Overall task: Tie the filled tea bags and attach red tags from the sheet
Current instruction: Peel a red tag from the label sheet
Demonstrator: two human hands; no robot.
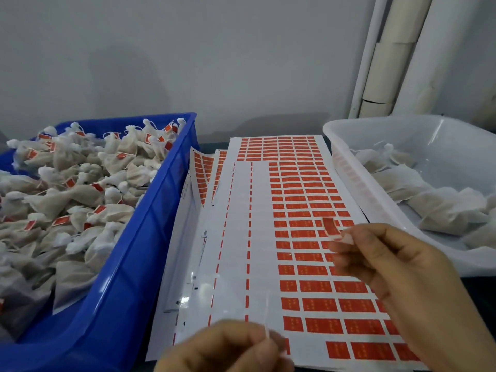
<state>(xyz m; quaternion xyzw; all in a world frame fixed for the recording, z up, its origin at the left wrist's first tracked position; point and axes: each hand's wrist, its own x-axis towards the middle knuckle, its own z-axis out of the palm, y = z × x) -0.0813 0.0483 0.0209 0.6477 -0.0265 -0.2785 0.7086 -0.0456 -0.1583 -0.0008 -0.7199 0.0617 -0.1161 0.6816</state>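
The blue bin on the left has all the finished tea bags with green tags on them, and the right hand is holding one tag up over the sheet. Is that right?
Not quite. In the head view the tags on the tea bags in the blue bin are red, not green. The rest holds: the right hand pinches one red tag above the sheet.

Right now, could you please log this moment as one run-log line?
right hand: pinches peeled red tag | left hand: pinches white string | tag sheet: partly used | blue crate: tagged bags
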